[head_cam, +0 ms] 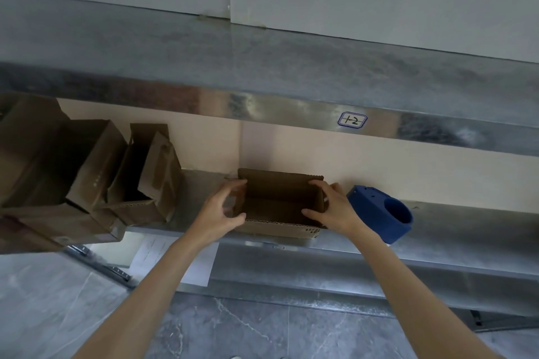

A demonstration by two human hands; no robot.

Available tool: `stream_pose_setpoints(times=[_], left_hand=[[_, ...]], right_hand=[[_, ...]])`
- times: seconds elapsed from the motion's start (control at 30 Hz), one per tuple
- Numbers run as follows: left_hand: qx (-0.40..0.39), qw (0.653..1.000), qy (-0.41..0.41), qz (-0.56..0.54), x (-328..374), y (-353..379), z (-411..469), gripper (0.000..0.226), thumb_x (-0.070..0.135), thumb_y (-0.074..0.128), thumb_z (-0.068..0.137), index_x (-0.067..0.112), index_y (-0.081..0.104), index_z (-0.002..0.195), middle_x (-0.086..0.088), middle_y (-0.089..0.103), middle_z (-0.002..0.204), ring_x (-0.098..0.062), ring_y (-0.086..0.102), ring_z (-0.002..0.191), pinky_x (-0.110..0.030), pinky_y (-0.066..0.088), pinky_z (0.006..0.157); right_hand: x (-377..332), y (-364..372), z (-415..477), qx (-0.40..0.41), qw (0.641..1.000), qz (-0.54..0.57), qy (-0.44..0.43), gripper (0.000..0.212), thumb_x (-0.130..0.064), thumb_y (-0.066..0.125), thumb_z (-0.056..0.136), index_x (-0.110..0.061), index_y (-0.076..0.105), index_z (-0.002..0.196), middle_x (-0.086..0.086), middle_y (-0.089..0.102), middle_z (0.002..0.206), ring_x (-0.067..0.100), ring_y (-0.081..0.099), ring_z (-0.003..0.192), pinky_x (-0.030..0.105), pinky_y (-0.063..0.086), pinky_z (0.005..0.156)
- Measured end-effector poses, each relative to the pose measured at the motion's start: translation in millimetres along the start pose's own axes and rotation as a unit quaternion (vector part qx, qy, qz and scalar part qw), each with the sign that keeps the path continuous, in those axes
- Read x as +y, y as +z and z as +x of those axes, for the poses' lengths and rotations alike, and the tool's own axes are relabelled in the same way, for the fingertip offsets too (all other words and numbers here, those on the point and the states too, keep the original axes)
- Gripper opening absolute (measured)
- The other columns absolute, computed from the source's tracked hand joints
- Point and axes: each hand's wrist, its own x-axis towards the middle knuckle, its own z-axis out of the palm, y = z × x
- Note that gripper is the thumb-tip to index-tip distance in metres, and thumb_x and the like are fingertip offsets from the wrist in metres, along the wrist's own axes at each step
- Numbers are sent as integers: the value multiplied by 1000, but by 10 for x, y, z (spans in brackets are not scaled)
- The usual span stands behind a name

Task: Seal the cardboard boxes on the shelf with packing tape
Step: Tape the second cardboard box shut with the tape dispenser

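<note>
A small brown cardboard box (278,201) stands on the metal shelf (455,218) with its top open and its flaps up. My left hand (223,210) curls around the box's left side, thumb at the front and fingers at the left flap. My right hand (332,208) grips the right wall, fingers over its top edge. A blue tape dispenser (382,213) lies on the shelf just right of my right hand, not held.
Several larger open cardboard boxes (87,178) crowd the shelf's left end, some tilted. An upper metal shelf edge with a label reading 1-2 (352,120) runs overhead. White papers (175,259) lie below the shelf. The floor is grey marble tile (262,329).
</note>
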Motion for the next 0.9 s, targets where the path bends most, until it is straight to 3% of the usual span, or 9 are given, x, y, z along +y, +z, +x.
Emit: stream_pose_setpoints(times=[0.13, 0.23, 0.3, 0.4, 0.5, 0.57, 0.67, 0.73, 0.9], left_hand=[[-25, 999, 11, 24, 17, 37, -15, 69, 18, 75, 84, 65, 40, 120, 54, 40, 116, 26, 42, 112, 6, 36, 83], [-28, 999, -15, 3, 26, 49, 27, 50, 35, 72, 88, 55, 45, 125, 37, 48, 126, 8, 49, 114, -12, 41, 94], [-36, 999, -29, 11, 35, 51, 56, 53, 47, 71, 85, 43, 48, 133, 22, 50, 131, 0, 47, 119, -25, 40, 100], [-33, 998, -19, 54, 70, 60, 77, 57, 43, 75, 83, 32, 52, 134, 16, 55, 131, -3, 49, 120, -28, 42, 102], [18, 999, 7, 51, 38, 90, 80, 47, 23, 77, 84, 24, 58, 126, 9, 63, 123, -7, 57, 116, -34, 47, 104], [52, 997, 8, 48, 11, 133, 76, 47, 18, 78, 83, 21, 58, 126, 7, 63, 123, -11, 58, 117, -33, 48, 103], [115, 991, 13, 62, -23, 196, 75, 63, 19, 83, 77, 18, 51, 131, 4, 55, 129, -9, 51, 117, -25, 44, 98], [146, 987, 27, 61, -36, 197, 93, 79, 19, 87, 72, 19, 44, 137, 0, 45, 138, -8, 43, 122, -24, 39, 102], [85, 993, 36, 69, -41, 141, 142, 93, 20, 84, 77, 27, 29, 151, 7, 32, 155, -6, 30, 137, -31, 29, 112]], right_hand=[[-50, 26, -11, -18, 998, -37, -43, 64, -45, 67, 89, -33, 38, 144, 3, 38, 134, 21, 48, 116, 30, 45, 98], [-77, 38, -27, -38, 998, -12, -45, 60, -50, 56, 94, -34, 35, 148, 0, 40, 144, 18, 46, 125, 29, 39, 103], [-92, 37, -41, -54, 998, -4, -43, 57, -55, 48, 97, -35, 35, 148, -2, 42, 145, 17, 45, 128, 28, 37, 102], [-103, 8, -58, -81, 996, 1, -39, 58, -63, 42, 95, -35, 37, 146, -6, 48, 139, 14, 47, 125, 28, 38, 101], [-86, -8, -65, -82, 994, -24, -62, 51, -47, 59, 94, -29, 43, 140, -5, 54, 128, 11, 52, 117, 28, 45, 98], [-34, 18, -67, -38, 996, -30, -72, 46, -31, 69, 90, -25, 50, 131, -3, 58, 121, 12, 55, 111, 29, 49, 93], [38, 49, -90, 40, 996, -54, -55, 49, -33, 79, 80, -24, 49, 118, -7, 55, 114, 8, 52, 98, 19, 45, 76], [77, 57, -97, 72, 995, -62, -37, 56, -38, 83, 75, -24, 44, 113, -7, 51, 111, 12, 53, 94, 23, 47, 72], [77, 48, -95, 118, 991, -56, -22, 96, -37, 89, 66, -31, 30, 141, -4, 28, 145, 11, 43, 113, 33, 55, 75]])
